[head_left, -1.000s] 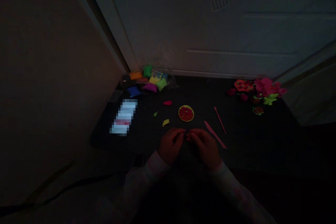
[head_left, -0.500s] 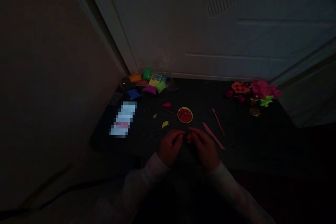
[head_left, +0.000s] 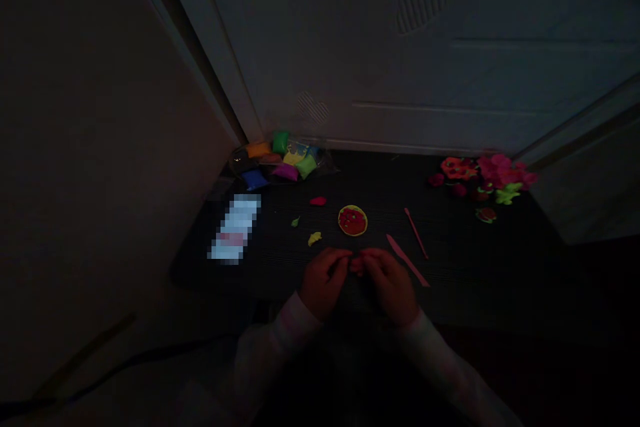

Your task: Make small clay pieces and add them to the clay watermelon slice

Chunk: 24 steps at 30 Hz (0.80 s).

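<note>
My left hand (head_left: pixel 326 280) and my right hand (head_left: pixel 389 283) meet fingertip to fingertip over the near side of the dark table. Both are closed in a pinch; whatever sits between the fingers is too small and dark to make out. Just beyond them lies a round clay piece (head_left: pixel 353 221), red with small specks and a yellow rim. To its left are a yellow clay bit (head_left: pixel 315 239), a green clay bit (head_left: pixel 295 221) and a red clay lump (head_left: pixel 318 201). Beside my right hand rest a pink plastic knife (head_left: pixel 407 260) and a thin pink modelling tool (head_left: pixel 416 233).
Clear bags of coloured clay (head_left: pixel 286 159) lie at the back left. A bright pixelated rectangle (head_left: pixel 234 228) is on the table's left. Pink, red and yellow-green clay shapes (head_left: pixel 493 177) crowd the back right. Behind the table (head_left: pixel 460 267) stands a pale panel (head_left: pixel 350 47). The scene is dim.
The fingers of my right hand have lowered slightly and moved left, closing the small gap to my left fingertips. The things on the table stay where they were.
</note>
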Each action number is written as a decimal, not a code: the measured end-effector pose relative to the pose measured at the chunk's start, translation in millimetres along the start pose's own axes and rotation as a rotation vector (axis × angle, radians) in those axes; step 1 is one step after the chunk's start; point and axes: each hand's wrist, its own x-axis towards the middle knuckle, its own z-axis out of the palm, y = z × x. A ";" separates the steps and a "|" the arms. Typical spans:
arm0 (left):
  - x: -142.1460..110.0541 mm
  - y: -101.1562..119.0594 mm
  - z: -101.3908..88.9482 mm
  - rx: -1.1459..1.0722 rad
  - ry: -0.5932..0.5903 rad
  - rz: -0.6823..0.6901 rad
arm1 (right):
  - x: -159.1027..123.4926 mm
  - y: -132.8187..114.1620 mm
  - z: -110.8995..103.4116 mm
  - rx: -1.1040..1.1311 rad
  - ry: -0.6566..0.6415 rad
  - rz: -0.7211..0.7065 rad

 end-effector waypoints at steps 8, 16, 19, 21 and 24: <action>0.1 0.4 -0.2 0.008 -0.002 0.001 | 0.1 1.1 -3.5 -0.086 0.026 -0.078; -0.6 -1.4 0.4 -0.007 -0.014 0.012 | 0.8 3.6 -0.9 0.063 0.023 -0.009; -0.1 -1.8 0.8 -0.001 -0.009 0.002 | 0.4 3.7 -1.3 0.005 0.016 0.013; 0.1 -2.0 0.9 0.004 -0.008 -0.001 | 0.6 3.6 -2.7 -0.075 0.030 -0.016; -0.2 -2.3 0.9 0.006 -0.013 0.001 | 1.3 2.9 -5.3 -0.167 0.022 -0.144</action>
